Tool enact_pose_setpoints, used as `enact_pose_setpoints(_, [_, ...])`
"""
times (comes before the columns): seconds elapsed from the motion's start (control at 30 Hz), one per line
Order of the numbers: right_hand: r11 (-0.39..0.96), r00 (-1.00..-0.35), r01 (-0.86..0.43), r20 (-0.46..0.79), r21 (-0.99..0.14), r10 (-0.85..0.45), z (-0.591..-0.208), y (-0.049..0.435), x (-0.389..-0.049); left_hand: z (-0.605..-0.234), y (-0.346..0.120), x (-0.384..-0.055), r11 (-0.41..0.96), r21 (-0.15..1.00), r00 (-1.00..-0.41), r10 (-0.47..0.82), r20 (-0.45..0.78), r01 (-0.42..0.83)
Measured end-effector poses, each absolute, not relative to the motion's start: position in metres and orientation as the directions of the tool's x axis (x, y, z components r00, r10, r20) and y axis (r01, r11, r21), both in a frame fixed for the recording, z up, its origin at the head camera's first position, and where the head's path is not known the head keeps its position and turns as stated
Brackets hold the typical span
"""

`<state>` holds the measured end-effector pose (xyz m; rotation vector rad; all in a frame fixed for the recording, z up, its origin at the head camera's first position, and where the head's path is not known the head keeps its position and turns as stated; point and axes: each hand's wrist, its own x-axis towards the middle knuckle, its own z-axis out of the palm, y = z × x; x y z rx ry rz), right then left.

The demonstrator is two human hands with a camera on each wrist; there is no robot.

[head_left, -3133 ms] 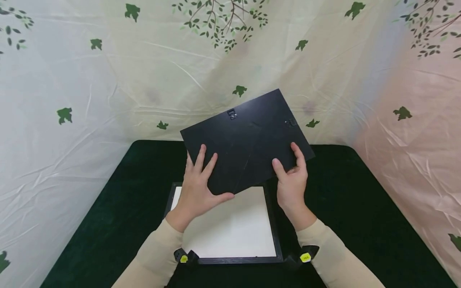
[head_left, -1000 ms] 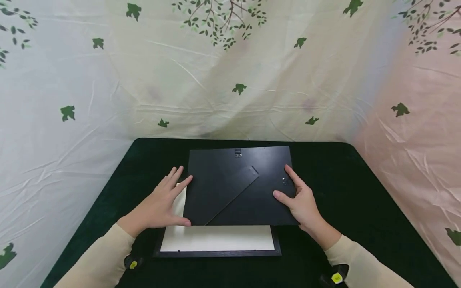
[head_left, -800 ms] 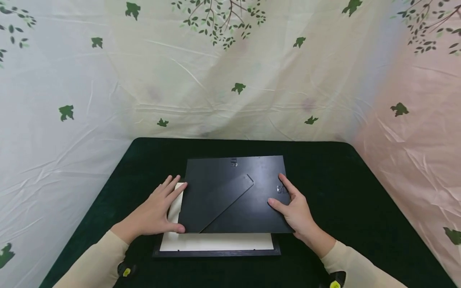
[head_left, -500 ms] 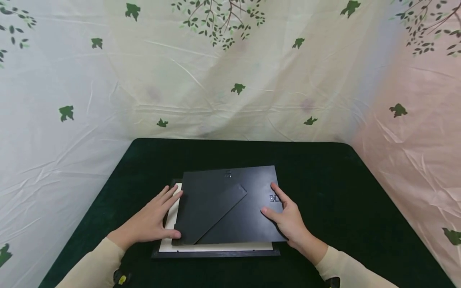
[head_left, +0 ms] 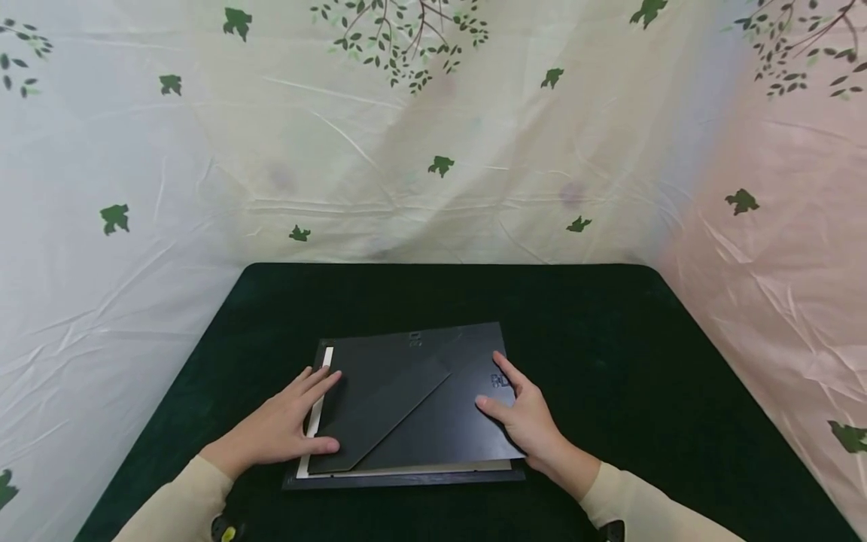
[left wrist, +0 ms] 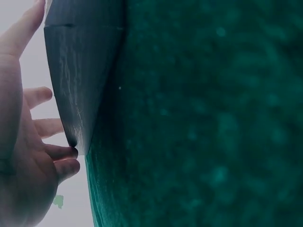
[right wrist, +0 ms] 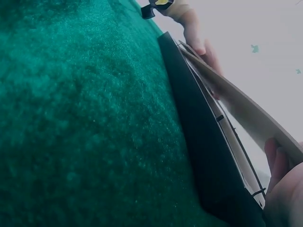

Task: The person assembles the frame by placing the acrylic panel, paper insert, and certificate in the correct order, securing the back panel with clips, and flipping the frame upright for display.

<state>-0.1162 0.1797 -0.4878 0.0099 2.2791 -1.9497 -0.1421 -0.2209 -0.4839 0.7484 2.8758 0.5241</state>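
Observation:
A black picture-frame backing board (head_left: pixel 406 421), with hangers and a flat easel leg, lies askew over a black picture frame (head_left: pixel 406 480) on the table. Its right end is raised above the frame in the right wrist view, while its left end sits low. Strips of the white sheet (head_left: pixel 327 357) inside the frame show at the left and near edges. My right hand (head_left: pixel 535 425) pinches the board's right edge, thumb on top and fingers beneath. With fingers spread and fairly straight, my left hand (head_left: pixel 274 427) rests at the left edge, its thumb on the near left corner.
Dark green cloth (head_left: pixel 596 339) covers the table. A pale curtain (head_left: pixel 379 150) with leaf prints hangs behind it and along both sides. In the right wrist view, small metal tabs (right wrist: pixel 259 192) stick out from the frame's inner edge.
The backing board has come down and toward me, from tilted high above the frame to lying over it, and has shifted left. Both hands have moved with it; less white sheet shows.

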Motion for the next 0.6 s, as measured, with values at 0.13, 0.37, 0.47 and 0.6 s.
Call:
enact_pose_setpoints(0.13, [0.154,-0.988,0.11,-0.125,-0.982,-0.091,-0.488,0.177,-0.117,-0.482,-0.22,-0.142,0.822,0.349,-0.866,0.497,-0.057,0.449])
enact_pose_setpoints(0.37, [0.341,-0.991,0.063,-0.1,-0.938,-0.092,-0.484,0.176,-0.115,-0.478,-0.219,-0.142,0.822,0.334,-0.85,0.517,-0.099,0.461])
enact_pose_setpoints(0.47, [0.485,-0.994,0.005,-0.057,-0.874,-0.093,-0.482,0.18,-0.114,-0.478,-0.218,-0.141,0.825,0.326,-0.849,0.517,-0.105,0.462])
enact_pose_setpoints(0.6, [0.648,-0.988,-0.13,0.042,-0.75,-0.15,-0.483,0.187,-0.114,-0.477,-0.218,-0.14,0.832,0.32,-0.853,0.509,-0.115,0.454])
